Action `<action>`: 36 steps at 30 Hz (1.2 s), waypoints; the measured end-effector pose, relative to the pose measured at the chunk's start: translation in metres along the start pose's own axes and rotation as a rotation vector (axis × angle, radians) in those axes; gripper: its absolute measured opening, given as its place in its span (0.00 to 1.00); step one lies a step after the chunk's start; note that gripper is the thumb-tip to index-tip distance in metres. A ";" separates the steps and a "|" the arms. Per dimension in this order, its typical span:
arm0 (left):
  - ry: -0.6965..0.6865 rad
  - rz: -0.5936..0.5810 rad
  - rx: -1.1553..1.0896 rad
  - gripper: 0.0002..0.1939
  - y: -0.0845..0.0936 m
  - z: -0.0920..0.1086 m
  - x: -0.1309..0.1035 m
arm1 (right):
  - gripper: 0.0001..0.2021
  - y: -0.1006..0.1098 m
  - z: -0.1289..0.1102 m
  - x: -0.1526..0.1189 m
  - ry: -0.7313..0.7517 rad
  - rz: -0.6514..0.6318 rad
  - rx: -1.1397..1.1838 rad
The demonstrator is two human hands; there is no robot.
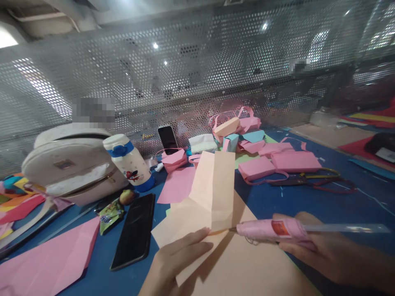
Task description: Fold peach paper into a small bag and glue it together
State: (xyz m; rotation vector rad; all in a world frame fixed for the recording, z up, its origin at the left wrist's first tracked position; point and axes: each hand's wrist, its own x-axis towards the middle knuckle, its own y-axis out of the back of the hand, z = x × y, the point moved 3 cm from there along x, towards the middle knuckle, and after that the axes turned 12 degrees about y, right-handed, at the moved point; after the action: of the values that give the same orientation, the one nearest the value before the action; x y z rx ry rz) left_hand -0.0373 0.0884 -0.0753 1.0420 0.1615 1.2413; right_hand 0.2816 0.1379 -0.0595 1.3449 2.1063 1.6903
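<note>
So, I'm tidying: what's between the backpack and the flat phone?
A green packet, a round brownish item and something dark, in the head view.

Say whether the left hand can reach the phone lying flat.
Likely yes: the phone lies beside the left hand, uncovered, with nothing standing between, though that hand rests on peach paper.

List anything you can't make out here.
All in the head view:
- Right hand: some fingers hidden by the pink tool.
- Left hand: wrist cut off by the bottom edge.
- Red label on the tool: too blurred to read.
- Green packet: print too small.
- Lower-left pink sheet: cut off by the left edge.
- Just above the backpack: hidden by pixelation.
</note>
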 end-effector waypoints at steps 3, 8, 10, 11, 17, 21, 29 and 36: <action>-0.003 -0.009 -0.011 0.19 0.000 0.000 0.000 | 0.19 0.001 -0.003 0.000 0.007 -0.040 -0.039; -0.006 -0.013 -0.024 0.18 0.004 0.004 0.006 | 0.18 0.005 -0.008 0.003 0.055 -0.035 -0.024; 0.001 -0.011 -0.021 0.18 0.007 0.008 0.010 | 0.16 0.005 -0.009 0.006 0.066 -0.057 0.029; 0.011 -0.015 -0.015 0.17 0.009 0.010 0.012 | 0.15 0.004 -0.009 0.007 0.067 -0.071 0.052; 0.030 0.026 -0.030 0.16 0.017 0.019 0.014 | 0.20 -0.006 0.005 0.014 -0.015 -0.111 0.222; 0.089 0.094 -0.093 0.20 0.017 0.021 0.009 | 0.27 -0.019 0.026 0.020 -0.181 -0.111 0.442; 0.086 0.107 -0.108 0.18 0.017 0.025 0.000 | 0.32 -0.005 0.037 0.019 -0.192 0.204 0.353; -0.101 0.158 0.000 0.17 0.031 0.033 -0.006 | 0.25 0.023 0.046 -0.013 -0.320 0.157 0.176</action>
State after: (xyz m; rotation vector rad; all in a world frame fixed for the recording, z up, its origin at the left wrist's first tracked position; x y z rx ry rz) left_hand -0.0403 0.0637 -0.0373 1.1319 0.0009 1.3268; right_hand 0.3289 0.1619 -0.0628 1.7404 2.0447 1.2528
